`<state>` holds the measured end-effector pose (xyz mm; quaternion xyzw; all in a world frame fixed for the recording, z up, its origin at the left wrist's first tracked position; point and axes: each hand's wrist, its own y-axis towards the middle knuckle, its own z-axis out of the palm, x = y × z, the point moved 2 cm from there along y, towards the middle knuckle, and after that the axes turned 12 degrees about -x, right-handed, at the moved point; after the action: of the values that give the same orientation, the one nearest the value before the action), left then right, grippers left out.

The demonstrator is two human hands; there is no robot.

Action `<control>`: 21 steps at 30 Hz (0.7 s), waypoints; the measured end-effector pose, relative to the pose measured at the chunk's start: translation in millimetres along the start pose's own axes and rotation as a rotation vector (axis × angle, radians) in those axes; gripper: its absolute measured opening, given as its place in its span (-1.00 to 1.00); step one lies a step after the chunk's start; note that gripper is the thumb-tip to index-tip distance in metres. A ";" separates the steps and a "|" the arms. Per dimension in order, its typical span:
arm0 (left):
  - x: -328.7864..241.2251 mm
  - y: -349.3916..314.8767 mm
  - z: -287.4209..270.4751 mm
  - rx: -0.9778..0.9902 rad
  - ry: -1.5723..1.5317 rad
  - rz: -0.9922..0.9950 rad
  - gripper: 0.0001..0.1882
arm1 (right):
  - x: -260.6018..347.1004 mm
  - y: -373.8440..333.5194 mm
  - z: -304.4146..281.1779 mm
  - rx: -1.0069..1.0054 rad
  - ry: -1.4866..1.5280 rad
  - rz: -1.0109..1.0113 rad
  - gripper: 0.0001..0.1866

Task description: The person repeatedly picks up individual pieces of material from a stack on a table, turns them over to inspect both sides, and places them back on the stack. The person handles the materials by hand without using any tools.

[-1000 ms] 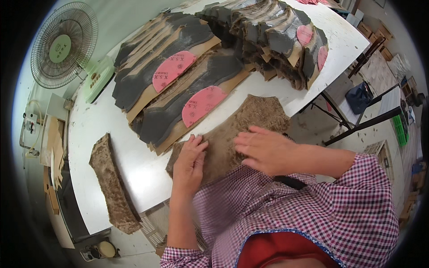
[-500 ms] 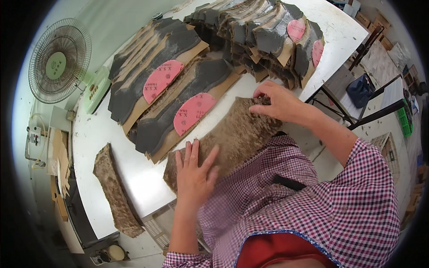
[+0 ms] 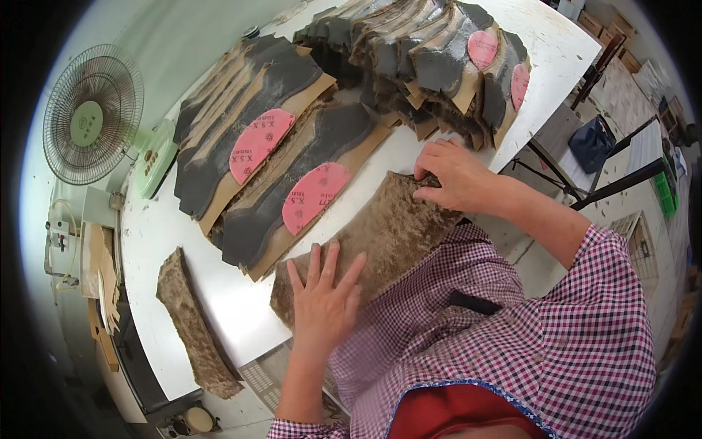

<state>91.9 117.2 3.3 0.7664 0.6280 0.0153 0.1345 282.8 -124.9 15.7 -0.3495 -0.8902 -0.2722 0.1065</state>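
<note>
A brown, short-piled fur piece (image 3: 391, 238) lies in front of me, partly on the table's near edge and against my checked clothing. My left hand (image 3: 325, 300) rests flat on its lower left end with the fingers spread. At the piece's upper right corner, my right hand (image 3: 457, 175) pinches the edge between thumb and curled fingers. Just beyond lie dark grey layered pieces (image 3: 256, 241) with tan borders and fur between. Pink half-round patches (image 3: 316, 197) sit on several of them.
A narrow fur strip (image 3: 194, 322) hangs over the front left edge of the white table (image 3: 241, 314). Another overlapping stack (image 3: 431, 58) fills the far side. A wire-caged fan (image 3: 91, 117) stands at left. A dark blue bag (image 3: 591, 143) is on the right, beyond the table.
My right thumb and fingers have closed further on the fur piece's corner. My left hand stays spread on the fur. The whole view has shifted slightly.
</note>
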 end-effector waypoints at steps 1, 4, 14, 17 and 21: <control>0.3 -0.5 0.3 0.001 0.001 -0.001 -0.51 | -0.3 2.2 0.0 0.065 0.013 0.033 -0.67; 0.9 -1.1 0.3 0.003 0.000 -0.002 -0.51 | -1.3 12.5 -3.8 0.201 0.232 0.388 -0.70; -0.7 -1.5 -0.6 0.014 0.004 0.001 -0.52 | 3.2 12.7 2.9 -0.013 0.110 0.031 -0.87; -0.2 -3.4 -0.2 0.009 0.002 0.006 -0.51 | -1.2 10.3 13.1 -0.122 0.055 -0.039 -0.87; -0.7 -3.3 -0.4 0.022 0.012 0.004 -0.51 | -15.1 4.4 27.8 -0.043 0.124 0.142 -0.89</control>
<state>88.5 117.1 3.0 0.7690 0.6273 0.0132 0.1222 296.9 -115.2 -11.3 -0.3963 -0.8488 -0.3042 0.1731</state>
